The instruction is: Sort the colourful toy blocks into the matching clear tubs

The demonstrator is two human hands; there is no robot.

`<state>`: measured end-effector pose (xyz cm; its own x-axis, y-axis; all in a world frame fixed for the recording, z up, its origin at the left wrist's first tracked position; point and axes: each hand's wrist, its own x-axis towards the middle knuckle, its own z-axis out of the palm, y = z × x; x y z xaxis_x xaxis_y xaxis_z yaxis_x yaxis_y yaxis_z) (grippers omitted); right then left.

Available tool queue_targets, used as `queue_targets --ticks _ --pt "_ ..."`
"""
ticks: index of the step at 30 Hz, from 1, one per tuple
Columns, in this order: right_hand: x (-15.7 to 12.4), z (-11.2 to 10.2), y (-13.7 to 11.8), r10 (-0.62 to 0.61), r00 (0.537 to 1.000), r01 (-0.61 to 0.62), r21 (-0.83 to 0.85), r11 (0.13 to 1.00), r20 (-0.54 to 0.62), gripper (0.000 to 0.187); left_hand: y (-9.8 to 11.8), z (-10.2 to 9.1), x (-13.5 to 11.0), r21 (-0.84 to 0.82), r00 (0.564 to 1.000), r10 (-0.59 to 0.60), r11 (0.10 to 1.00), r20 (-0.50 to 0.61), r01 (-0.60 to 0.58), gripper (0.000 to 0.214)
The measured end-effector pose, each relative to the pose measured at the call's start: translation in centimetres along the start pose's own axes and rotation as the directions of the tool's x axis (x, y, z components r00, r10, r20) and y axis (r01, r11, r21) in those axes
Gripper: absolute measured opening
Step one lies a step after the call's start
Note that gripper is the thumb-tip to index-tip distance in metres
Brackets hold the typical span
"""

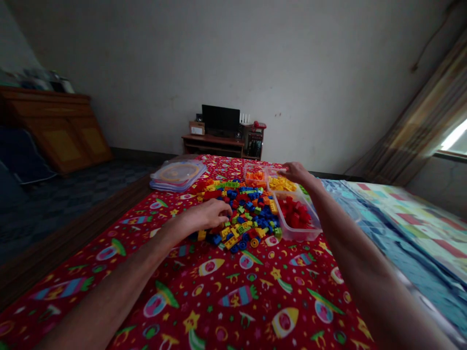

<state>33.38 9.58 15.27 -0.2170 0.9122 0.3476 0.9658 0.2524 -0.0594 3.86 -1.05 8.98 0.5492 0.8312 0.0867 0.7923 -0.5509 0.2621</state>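
My left hand (216,214) rests at the near left side of a loose pile of toy building bricks (242,221). Its fingers are curled down among the bricks, and whatever they hold is hidden. Stretched further forward, my right hand (297,173) hovers over the far edge of a clear plastic box of yellow bricks (281,184). Its fingers point left and look loosely extended, with no brick visible in them. Nearer to me stands a clear box (299,235) with red bricks (295,213). Orange bricks (255,177) fill another box behind the pile.
Stacked plastic lids (178,175) lie at the far left of the red patterned cloth (219,287). Green bricks (304,191) show partly behind my right forearm. A blue patterned bedspread (412,243) is on the right. A desk with a monitor (221,119) stands against the wall.
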Motion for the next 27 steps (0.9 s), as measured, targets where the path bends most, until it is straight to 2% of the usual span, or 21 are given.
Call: queue_targets --ticks 4,8,10,13,17,22,27 --pt "-0.8 -0.5 -0.2 0.021 0.987 -0.006 0.095 0.995 -0.159 0.038 0.3 0.5 -0.4 0.086 0.996 -0.035 0.996 0.085 0.028 0.024" --pt "-4.4 -0.6 -3.4 -0.071 0.985 0.1 0.183 0.978 -0.159 0.033 0.3 1.0 -0.1 0.073 0.996 -0.042 0.997 0.078 0.037 0.029" --pt "-6.2 -0.3 -5.5 -0.154 0.981 0.173 0.174 0.969 -0.115 0.032 0.1 1.3 0.1 0.066 0.996 -0.045 0.997 0.079 0.04 0.031" --pt "-8.3 0.5 -8.5 -0.261 0.965 0.258 0.085 0.962 0.021 0.03 0.0 1.4 0.3 0.067 0.994 -0.052 0.997 0.091 0.046 0.033" --pt "-9.6 1.7 -11.1 -0.358 0.909 0.362 0.021 0.932 0.214 0.028 0.3 1.1 0.4 0.077 0.99 -0.075 0.995 0.119 0.066 0.035" --pt "-10.5 3.0 -12.0 -0.393 0.831 0.434 -0.016 0.901 0.393 0.03 0.9 0.4 0.2 0.112 0.989 -0.074 0.992 0.13 0.06 0.026" --pt "-11.5 3.7 -12.1 -0.399 0.832 0.445 -0.033 0.895 0.385 0.036 1.9 0.7 0.2 0.178 0.972 -0.105 0.982 0.209 0.068 0.014"
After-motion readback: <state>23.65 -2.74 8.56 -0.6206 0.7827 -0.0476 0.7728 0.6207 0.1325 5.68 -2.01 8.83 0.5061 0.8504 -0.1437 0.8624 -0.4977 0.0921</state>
